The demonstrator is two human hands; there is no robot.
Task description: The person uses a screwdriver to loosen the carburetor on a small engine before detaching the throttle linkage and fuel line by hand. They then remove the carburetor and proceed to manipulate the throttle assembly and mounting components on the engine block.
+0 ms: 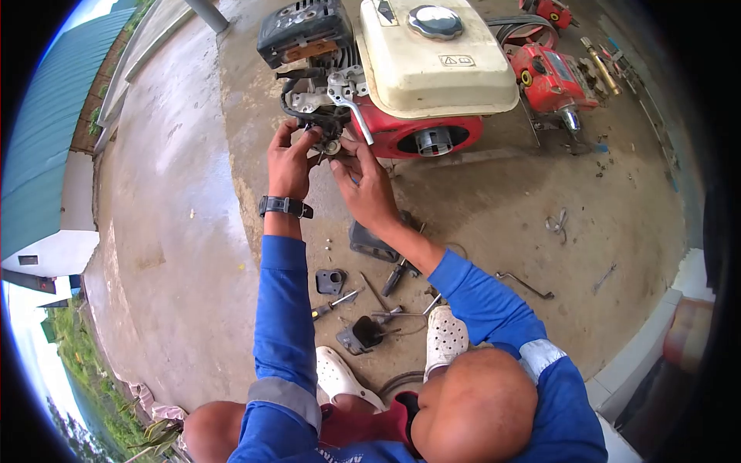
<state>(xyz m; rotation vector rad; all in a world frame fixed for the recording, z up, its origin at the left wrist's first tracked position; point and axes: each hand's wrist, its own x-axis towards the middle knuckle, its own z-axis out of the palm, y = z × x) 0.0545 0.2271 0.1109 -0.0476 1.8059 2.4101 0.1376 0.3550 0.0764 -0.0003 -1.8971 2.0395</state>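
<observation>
A small engine with a cream fuel tank (436, 65) and red housing (386, 131) stands before me. At its left side, below a silver lever (351, 112), sits what looks like the carburetor (332, 147), with a round metallic face. My left hand (290, 166), a black watch at its wrist, pinches the carburetor's left side, thumb and fingers closed. On the other side my right hand (364, 185) has its bent fingers closed against the carburetor's lower right. The exact part under the right fingertips is hidden.
Screwdrivers (336, 305), a black cover (374, 239), a black plastic housing (359, 336) and a bent wrench (526, 285) lie on the concrete between me and the engine. A red machine (552, 77) stands at the right. White clogs (446, 336) are on my feet.
</observation>
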